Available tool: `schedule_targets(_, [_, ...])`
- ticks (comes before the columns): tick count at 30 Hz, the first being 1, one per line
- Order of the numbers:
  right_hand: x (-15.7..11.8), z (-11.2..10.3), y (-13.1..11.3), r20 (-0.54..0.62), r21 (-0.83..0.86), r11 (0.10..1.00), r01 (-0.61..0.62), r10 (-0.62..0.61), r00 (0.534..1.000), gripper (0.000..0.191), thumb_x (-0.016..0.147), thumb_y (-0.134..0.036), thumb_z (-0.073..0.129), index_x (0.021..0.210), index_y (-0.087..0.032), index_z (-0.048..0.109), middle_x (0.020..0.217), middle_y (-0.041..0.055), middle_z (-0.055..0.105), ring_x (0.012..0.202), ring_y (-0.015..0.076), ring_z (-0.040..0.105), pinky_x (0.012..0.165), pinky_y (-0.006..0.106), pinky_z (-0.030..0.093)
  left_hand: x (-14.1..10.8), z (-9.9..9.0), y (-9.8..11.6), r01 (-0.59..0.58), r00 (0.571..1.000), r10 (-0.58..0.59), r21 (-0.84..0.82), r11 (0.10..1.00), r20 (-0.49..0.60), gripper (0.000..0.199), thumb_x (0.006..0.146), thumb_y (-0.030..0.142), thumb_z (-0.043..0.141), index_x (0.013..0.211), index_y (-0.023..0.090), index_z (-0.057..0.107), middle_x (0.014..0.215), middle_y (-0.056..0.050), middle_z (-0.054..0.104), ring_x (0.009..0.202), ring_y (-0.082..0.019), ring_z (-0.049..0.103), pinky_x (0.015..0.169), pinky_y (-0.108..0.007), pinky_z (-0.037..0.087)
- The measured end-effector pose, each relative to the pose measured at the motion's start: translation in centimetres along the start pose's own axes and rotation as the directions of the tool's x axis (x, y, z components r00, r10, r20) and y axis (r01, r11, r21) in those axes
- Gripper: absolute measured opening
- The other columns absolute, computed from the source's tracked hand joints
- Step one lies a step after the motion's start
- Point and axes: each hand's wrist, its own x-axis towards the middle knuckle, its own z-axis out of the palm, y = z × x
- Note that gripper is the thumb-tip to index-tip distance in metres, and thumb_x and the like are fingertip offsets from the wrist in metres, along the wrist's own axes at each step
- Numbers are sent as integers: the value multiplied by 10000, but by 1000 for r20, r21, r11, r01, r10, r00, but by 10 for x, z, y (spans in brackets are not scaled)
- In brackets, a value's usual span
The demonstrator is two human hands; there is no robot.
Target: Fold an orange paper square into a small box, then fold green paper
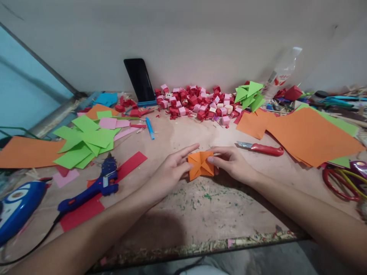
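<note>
A small folded orange paper (201, 168) with creases meeting near its middle is held between my two hands, low over the middle of the table. On its left edge my left hand (175, 165) is closed, thumb on the front and index finger stretched out above. My right hand (229, 162) pinches the right edge, thumb on the front face; its other fingers are partly hidden behind the paper. Just right of my right hand lies a craft knife (260, 148) with a red handle and its blade out.
A blue glue gun (104, 179), green paper squares (86, 141) and red strips lie left. Small red and pink paper pieces (197, 103) are heaped at the wall, beside a leaning phone (139, 80). Orange sheets (312, 133), scissors (341, 185) and a plastic bottle (282, 74) are right.
</note>
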Motion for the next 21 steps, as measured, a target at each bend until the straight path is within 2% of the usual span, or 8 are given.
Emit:
schedule_targets(3, [1,0,-1,-59,25,1000,-5,6,998,314,923,-474,738,922,-160,742,704,1,645,594,124,568,580,251,464,4,-1,-3,-34,999,33,58,998,21,422,908,309,660,1306,179,711,1124,-76,782,1009,-220,724,893,-347,566])
schedule_targets(6, [2,2,-2,-39,22,1000,7,-6,999,335,918,-497,743,901,-163,735,687,-4,637,590,123,561,573,246,463,6,-2,-7,-61,998,60,122,991,16,277,903,376,717,1095,186,777,1077,-57,792,958,-210,726,876,-333,573])
schedule_targets(12, [2,4,0,33,26,999,26,-27,999,335,862,-460,810,1001,-159,765,884,37,730,648,122,579,587,245,486,6,-4,-11,-50,997,55,93,994,-57,316,902,398,748,1139,189,753,1093,-47,779,889,-176,727,782,-291,607])
schedule_targets(16, [3,3,1,44,19,999,26,-27,999,265,884,-414,786,972,-164,776,827,15,710,613,105,533,552,228,441,5,-6,-12,-16,998,21,80,997,-63,296,919,387,735,1153,205,742,1114,-37,763,908,-172,739,768,-287,640])
schedule_targets(21, [3,2,0,13,13,1000,18,-18,1000,244,896,-404,762,896,-160,771,757,5,673,602,109,523,554,241,427,6,-6,-12,-11,997,17,77,997,-79,294,918,387,738,1116,170,729,890,-23,753,690,-135,709,637,-245,610])
